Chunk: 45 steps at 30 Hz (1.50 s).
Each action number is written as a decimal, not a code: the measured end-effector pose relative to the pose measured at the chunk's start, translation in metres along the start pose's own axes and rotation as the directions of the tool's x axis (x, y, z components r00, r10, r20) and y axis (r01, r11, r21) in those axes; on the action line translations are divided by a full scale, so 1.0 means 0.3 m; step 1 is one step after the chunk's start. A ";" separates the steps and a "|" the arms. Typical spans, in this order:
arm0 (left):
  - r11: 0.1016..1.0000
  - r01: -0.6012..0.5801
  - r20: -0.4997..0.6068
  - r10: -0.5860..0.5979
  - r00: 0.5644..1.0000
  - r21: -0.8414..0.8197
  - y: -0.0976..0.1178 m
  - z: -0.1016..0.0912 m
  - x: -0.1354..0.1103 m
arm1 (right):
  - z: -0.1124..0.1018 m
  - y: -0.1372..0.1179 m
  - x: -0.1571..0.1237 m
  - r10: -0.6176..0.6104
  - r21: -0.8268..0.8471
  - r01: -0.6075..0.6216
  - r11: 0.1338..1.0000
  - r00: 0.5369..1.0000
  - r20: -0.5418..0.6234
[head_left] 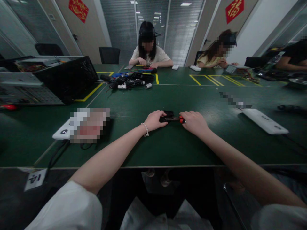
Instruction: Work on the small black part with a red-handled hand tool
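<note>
My left hand (155, 120) is closed over a small black object (168, 114) lying on the green table (172, 143). My right hand (194, 122) is closed round the red-and-black handle of a screwdriver (173, 119). The screwdriver's shaft runs left from that hand to the black object, and its tip is hidden under my left fingers. Both hands rest on the table's middle, close together. A beaded bracelet sits on my left wrist.
A white power strip (263, 120) lies at the right and another (62, 131) at the left. A black open computer case (68, 78) stands at the back left. A pile of black cables and parts (130, 80) lies further back. Other people sit across the table.
</note>
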<state>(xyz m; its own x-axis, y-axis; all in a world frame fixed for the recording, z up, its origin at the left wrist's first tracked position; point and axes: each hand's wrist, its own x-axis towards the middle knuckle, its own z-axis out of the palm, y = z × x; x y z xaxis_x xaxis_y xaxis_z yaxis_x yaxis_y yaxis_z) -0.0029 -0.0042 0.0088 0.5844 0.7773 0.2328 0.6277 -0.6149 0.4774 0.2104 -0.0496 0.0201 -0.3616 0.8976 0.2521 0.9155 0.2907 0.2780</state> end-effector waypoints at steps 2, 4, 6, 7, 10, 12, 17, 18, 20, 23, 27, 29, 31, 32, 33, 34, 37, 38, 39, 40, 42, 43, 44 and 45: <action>1.000 -0.004 0.002 0.004 1.000 -0.003 -0.003 0.000 0.000 | -0.001 0.000 -0.001 0.000 0.002 0.000 1.000 1.000 -0.002; 1.000 -0.008 0.002 0.008 1.000 -0.007 -0.005 0.001 0.001 | -0.001 0.001 -0.003 0.001 0.005 -0.001 1.000 1.000 -0.005; 1.000 -0.009 0.001 0.009 1.000 -0.009 -0.006 0.002 0.001 | -0.001 0.001 -0.004 0.000 0.002 0.000 1.000 1.000 -0.006; 1.000 -0.010 0.000 0.010 1.000 -0.009 -0.007 0.003 0.001 | -0.001 0.002 -0.005 0.000 -0.001 0.000 1.000 1.000 -0.007; 1.000 -0.003 -0.001 0.003 1.000 -0.007 -0.006 0.004 0.000 | -0.002 0.003 -0.006 0.000 -0.013 0.000 1.000 1.000 -0.013; 1.000 0.000 0.001 0.000 1.000 -0.008 -0.005 0.003 0.000 | -0.002 0.003 -0.004 0.001 -0.013 -0.001 1.000 1.000 -0.012; 1.000 -0.007 0.003 0.007 1.000 -0.009 0.001 -0.003 -0.001 | -0.002 0.001 0.001 -0.003 -0.014 0.003 1.000 1.000 -0.001; 1.000 -0.008 0.002 0.008 1.000 -0.010 0.001 -0.003 -0.001 | -0.002 0.001 0.001 -0.007 -0.014 0.007 1.000 1.000 -0.005; 1.000 -0.008 0.000 0.008 1.000 -0.012 0.001 -0.002 -0.001 | 0.000 0.001 0.001 -0.013 -0.014 0.013 1.000 1.000 -0.016; 1.000 -0.011 -0.003 0.011 1.000 -0.015 -0.005 0.003 0.001 | 0.004 0.002 -0.001 -0.012 -0.015 0.012 1.000 1.000 -0.022; 1.000 -0.027 -0.021 0.027 0.999 -0.008 -0.015 0.011 0.003 | 0.007 0.007 -0.002 -0.009 -0.010 0.008 1.000 1.000 -0.026; 1.000 -0.030 -0.021 0.030 0.999 -0.006 -0.017 0.012 0.003 | 0.008 0.008 -0.001 -0.012 -0.004 0.012 1.000 1.000 -0.022; 1.000 -0.027 -0.017 0.027 0.999 -0.007 -0.018 0.012 0.003 | 0.008 0.008 0.000 -0.008 0.000 0.008 1.000 1.000 -0.016; 1.000 -0.024 -0.016 0.024 1.000 -0.009 -0.018 0.012 0.003 | 0.008 0.007 0.001 -0.005 0.000 0.005 1.000 1.000 -0.014; 1.000 -0.023 -0.016 0.023 1.000 -0.012 -0.017 0.012 0.003 | 0.008 0.005 0.002 -0.003 -0.001 0.003 1.000 1.000 -0.014; 1.000 -0.023 -0.016 0.023 1.000 -0.014 -0.017 0.011 0.003 | 0.007 0.004 0.002 -0.002 -0.002 0.002 1.000 1.000 -0.017; 1.000 -0.024 -0.011 0.024 1.000 -0.018 -0.017 0.009 0.004 | 0.006 0.002 0.002 -0.010 -0.003 0.010 1.000 1.000 -0.025; 1.000 -0.024 -0.009 0.024 1.000 -0.018 -0.017 0.009 0.004 | 0.005 0.002 0.001 -0.011 -0.003 0.011 1.000 1.000 -0.026; 1.000 -0.023 -0.006 0.023 1.000 -0.018 -0.017 0.008 0.003 | 0.005 0.003 0.001 -0.012 -0.002 0.012 1.000 1.000 -0.026; 1.000 -0.022 -0.002 0.022 1.000 -0.017 -0.016 0.007 0.003 | 0.005 0.004 0.001 -0.013 -0.001 0.013 1.000 1.000 -0.025; 1.000 -0.018 0.000 0.018 1.000 -0.015 -0.015 0.007 0.003 | 0.005 0.007 0.000 -0.015 0.001 0.015 1.000 1.000 -0.024; 1.000 -0.016 -0.001 0.016 1.000 -0.014 -0.014 0.006 0.002 | 0.005 0.008 0.000 -0.015 0.001 0.015 1.000 1.000 -0.022; 1.000 -0.014 -0.005 0.014 1.000 -0.012 -0.013 0.006 0.002 | 0.005 0.009 -0.001 -0.014 0.000 0.014 1.000 1.000 -0.021; 1.000 -0.014 -0.007 0.014 1.000 -0.011 -0.012 0.006 0.002 | 0.005 0.010 -0.001 -0.014 0.000 0.014 1.000 1.000 -0.020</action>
<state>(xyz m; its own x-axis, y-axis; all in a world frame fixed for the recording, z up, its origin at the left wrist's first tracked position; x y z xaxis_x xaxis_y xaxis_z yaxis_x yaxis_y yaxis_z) -0.0039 -0.0017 0.0057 0.5890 0.7699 0.2455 0.6142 -0.6240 0.4831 0.2134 -0.0483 0.0194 -0.3779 0.8866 0.2668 0.9104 0.3035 0.2811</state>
